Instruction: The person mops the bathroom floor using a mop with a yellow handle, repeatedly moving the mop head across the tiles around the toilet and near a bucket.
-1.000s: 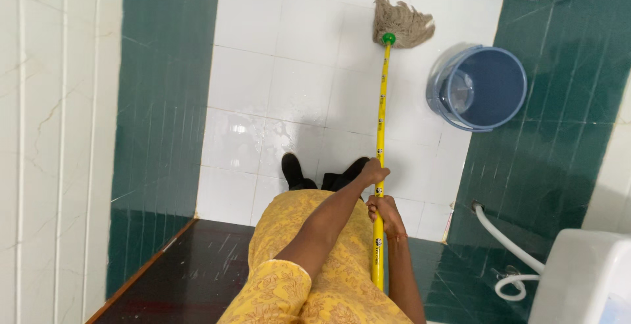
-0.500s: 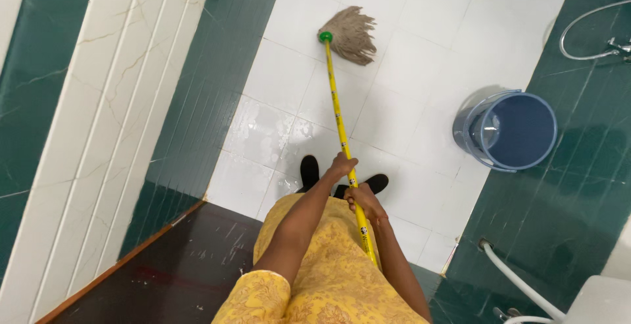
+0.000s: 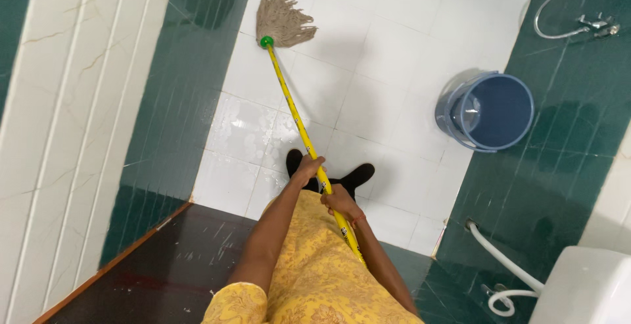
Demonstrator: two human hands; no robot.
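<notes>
Both grips [image 3: 324, 183] on mop handle [image 3: 289, 105], mop head [image 3: 282, 19] far ahead

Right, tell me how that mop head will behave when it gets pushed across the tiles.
The mop head is loose cord strands, so it probably flops and splays. The white floor looks wet, so it likely glides, heavier once soaked. The yellow handle looks stiff.

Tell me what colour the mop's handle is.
Yellow, with a green collar at the mop head; the mop handle shows clearly in the head view.

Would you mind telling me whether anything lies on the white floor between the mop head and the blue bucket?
Nothing visible does. The mop head rests near the green wall, and only bare white floor tiles separate it from the blue bucket.
</notes>
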